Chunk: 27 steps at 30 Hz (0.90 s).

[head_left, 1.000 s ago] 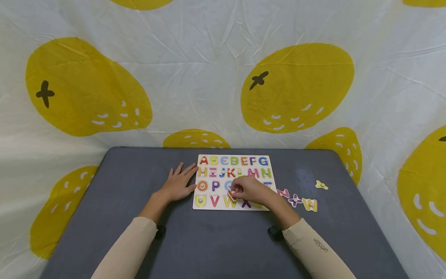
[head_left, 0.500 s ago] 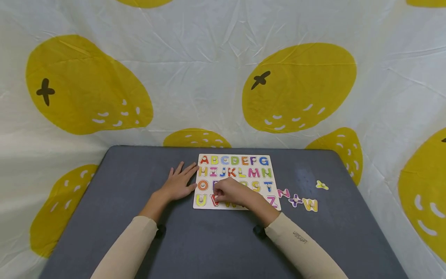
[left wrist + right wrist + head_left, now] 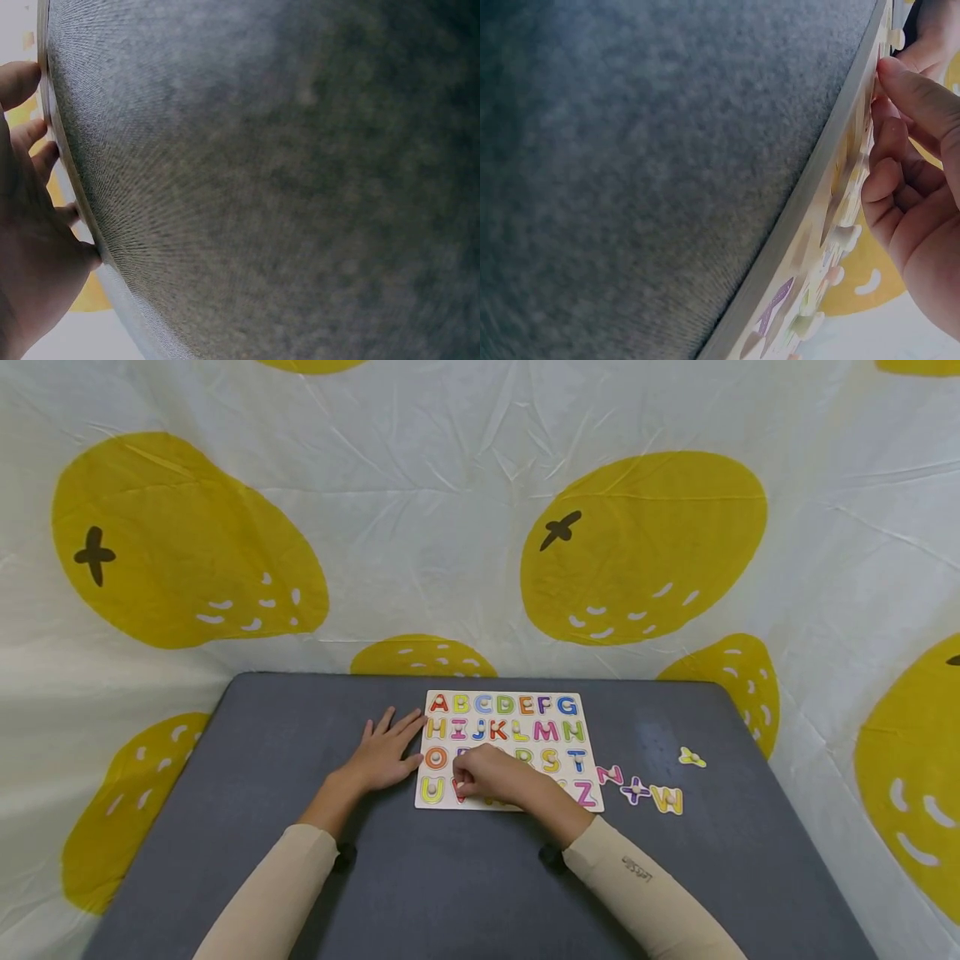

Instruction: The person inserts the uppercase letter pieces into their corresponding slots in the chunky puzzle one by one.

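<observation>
A pale wooden alphabet puzzle board [image 3: 444, 807] lies on the table, its rows of coloured letter pieces carrying small knobs. Low over its bottom row, my right hand [image 3: 491, 774] pinches the red V piece [image 3: 460, 790] at the V place, just right of the yellow U [image 3: 432, 791]. Most of that piece is hidden by the fingers. In the right wrist view, thumb and forefinger meet close to the board's face. My left hand [image 3: 381, 762] rests spread on the table, with its fingertips and thumb against the board's left edge.
To the right of the board lie loose letter pieces: a pink one [image 3: 610, 775], a purple X [image 3: 635, 791], a yellow W [image 3: 667, 800] and, farther off, a yellow Y [image 3: 692, 757]. The dark grey table [image 3: 450, 885] meets a fruit-patterned cloth at its back edge.
My right hand has carried the red V piece leftward along the board and down to the V place. The left hand stays where it was.
</observation>
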### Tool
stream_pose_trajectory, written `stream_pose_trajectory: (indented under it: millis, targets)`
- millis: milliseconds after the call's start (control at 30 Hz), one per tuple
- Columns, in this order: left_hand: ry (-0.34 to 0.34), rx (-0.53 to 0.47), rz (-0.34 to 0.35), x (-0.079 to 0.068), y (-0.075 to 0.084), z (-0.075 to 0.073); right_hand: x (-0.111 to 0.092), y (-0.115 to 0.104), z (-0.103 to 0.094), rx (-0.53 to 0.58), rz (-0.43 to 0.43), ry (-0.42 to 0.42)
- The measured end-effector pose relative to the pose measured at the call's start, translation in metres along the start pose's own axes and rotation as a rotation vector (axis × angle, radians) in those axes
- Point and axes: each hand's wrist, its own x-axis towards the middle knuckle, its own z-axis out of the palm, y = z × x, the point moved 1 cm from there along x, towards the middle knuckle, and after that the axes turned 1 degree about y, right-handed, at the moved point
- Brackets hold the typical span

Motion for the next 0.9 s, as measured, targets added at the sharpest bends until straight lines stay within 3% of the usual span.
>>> stream_pose_trajectory:
  millis: [233,467,900]
  targets:
    - [0.003,-0.002,0.001,-0.001,0.001,-0.001,-0.002,-0.002,-0.001,-0.015,0.006,0.003]
    - [0.004,-0.004,0.002,-0.001,0.001,0.0,-0.02,0.005,-0.016,0.032,-0.011,0.05]
    - [-0.009,0.021,-0.006,-0.001,0.003,-0.001,-0.085,0.06,-0.049,0.099,0.085,0.183]
